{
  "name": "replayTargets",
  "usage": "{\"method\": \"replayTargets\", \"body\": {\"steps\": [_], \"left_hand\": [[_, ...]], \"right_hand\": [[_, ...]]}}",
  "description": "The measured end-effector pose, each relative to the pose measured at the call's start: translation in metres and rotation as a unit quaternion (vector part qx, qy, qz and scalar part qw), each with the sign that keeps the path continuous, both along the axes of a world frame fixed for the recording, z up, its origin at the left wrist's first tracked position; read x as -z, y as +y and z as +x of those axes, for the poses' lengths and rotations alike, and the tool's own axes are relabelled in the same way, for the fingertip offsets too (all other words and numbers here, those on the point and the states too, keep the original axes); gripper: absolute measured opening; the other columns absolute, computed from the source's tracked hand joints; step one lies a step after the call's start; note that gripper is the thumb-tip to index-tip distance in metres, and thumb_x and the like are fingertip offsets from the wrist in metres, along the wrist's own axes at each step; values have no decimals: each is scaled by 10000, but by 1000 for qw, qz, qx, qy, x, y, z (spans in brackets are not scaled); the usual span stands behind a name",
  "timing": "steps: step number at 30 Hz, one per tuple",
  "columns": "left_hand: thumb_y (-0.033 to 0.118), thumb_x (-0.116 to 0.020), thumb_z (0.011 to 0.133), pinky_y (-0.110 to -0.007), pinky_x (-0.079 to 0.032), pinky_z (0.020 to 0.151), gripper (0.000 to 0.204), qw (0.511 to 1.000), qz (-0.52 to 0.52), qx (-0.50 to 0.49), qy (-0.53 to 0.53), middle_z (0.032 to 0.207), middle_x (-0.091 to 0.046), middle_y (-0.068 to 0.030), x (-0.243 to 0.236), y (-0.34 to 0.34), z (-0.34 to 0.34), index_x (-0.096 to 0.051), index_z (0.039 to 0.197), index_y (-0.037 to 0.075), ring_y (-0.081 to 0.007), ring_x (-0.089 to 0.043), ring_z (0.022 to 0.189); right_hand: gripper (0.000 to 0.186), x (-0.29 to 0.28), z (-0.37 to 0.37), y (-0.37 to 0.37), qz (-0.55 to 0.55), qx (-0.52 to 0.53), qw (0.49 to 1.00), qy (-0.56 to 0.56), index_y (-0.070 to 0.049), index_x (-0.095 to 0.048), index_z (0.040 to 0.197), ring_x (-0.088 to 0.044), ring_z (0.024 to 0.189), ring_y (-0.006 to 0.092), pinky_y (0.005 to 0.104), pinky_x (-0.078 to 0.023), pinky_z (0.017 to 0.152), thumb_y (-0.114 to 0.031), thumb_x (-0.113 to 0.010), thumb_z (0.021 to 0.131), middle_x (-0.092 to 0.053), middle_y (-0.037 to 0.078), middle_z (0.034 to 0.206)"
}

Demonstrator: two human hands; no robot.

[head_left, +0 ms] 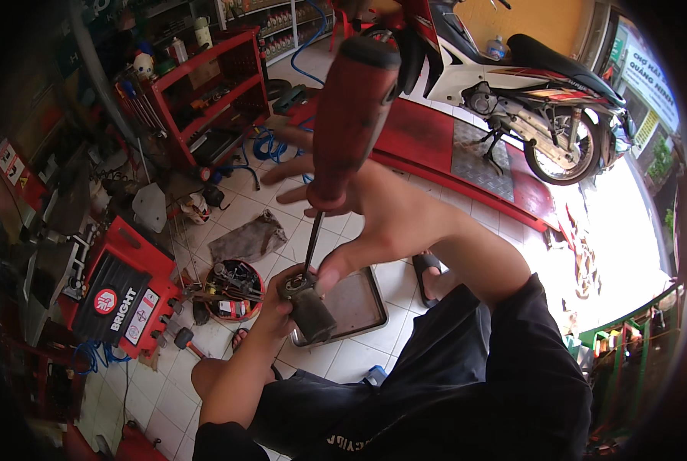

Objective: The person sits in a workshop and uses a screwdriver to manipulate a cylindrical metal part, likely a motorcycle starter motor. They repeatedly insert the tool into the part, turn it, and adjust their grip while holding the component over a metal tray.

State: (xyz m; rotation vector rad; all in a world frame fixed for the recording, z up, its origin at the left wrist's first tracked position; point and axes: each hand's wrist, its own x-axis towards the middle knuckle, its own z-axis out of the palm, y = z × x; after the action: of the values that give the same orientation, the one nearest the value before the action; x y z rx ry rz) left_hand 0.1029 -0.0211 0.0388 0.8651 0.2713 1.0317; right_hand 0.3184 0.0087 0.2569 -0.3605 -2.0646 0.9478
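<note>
A screwdriver (352, 115) with a thick red handle and black end cap stands nearly upright, close in front of me. Its thin shaft runs down to the top of a dark, block-shaped metal part (312, 311). My left hand (273, 316) grips this part from the left side, low over the floor. Behind the handle, my right hand (393, 219) has its fingers spread, with the thumb reaching down beside the part. The handle hides some of the right palm, so whether it touches the screwdriver I cannot tell.
Below my hands lies a shallow metal tray (385, 307). Left of it are a round container of tools (236, 286), a grey rag (247, 237), a hammer (187, 340) and a red machine (120, 288). A motorbike (543, 92) stands on a red platform (420, 138). A red tool cart (178, 111) is far left.
</note>
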Motion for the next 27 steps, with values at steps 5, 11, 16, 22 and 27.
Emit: {"method": "replayTargets", "body": {"steps": [5,11,16,22,27], "left_hand": [[455,-950,557,-347,-554,787,942,999,14,42,-9,1011,-692,-114,0,-19,-15,-582,1302,12,-238,-666,953],[32,-892,585,-314,-546,849,690,994,45,62,79,966,-721,-92,-6,-27,-11,-647,1228,-17,-166,-687,923],[44,-927,603,-296,-551,870,586,975,67,27,209,960,-734,-58,-9,-37,-34,-720,1150,3,-126,-689,914],[90,-989,538,-293,-562,848,650,945,113,-33,305,1029,-725,-65,-2,-47,-28,-733,1131,21,-155,-714,876],[33,-967,569,-345,-568,908,580,940,179,-61,285,1062,-723,-114,7,-47,-25,-689,1077,0,-185,-706,985]], "right_hand": [[1123,-54,8,-30,32,-3,981,190,-4,-149,1561,-548,1223,467,498,-565,914,-432,-854,799,-360,308,1459],[499,-86,64,-90,311,183,920,-153,2,-602,981,-702,714,286,348,-576,585,-427,-805,827,-649,189,866],[330,-72,81,-113,374,120,806,-442,-82,-760,1016,-623,541,130,270,-424,418,-252,-834,743,-648,51,700],[429,-24,109,-148,317,148,800,-487,-97,-760,1033,-514,521,83,274,-291,428,-245,-894,653,-498,-37,677],[451,27,142,-143,178,174,893,-374,8,-725,1058,-643,568,147,277,-474,479,-116,-867,649,-686,48,740]]}}
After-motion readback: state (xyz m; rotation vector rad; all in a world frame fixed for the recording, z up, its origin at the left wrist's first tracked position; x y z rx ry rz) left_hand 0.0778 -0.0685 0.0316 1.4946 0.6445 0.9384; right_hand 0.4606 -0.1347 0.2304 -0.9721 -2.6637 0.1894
